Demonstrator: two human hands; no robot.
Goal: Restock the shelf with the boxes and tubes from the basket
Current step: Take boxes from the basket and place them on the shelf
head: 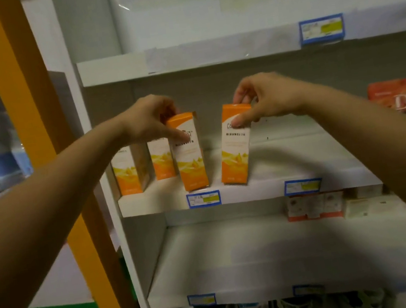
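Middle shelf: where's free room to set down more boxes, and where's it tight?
Bare shelf board runs from the box in the right hand to the red packets at the far right. The left end is crowded: two boxes stand behind the box in the left hand. The gap between the two held boxes is narrow.

Scene dimly lit, colours muted. Soft shadows are cast onto the shelf board [292, 163] beneath the arms. Glare is seen on plastic sheeting [198, 6] above. Edges are smeared and bent by wide-angle distortion; print is left unreadable.
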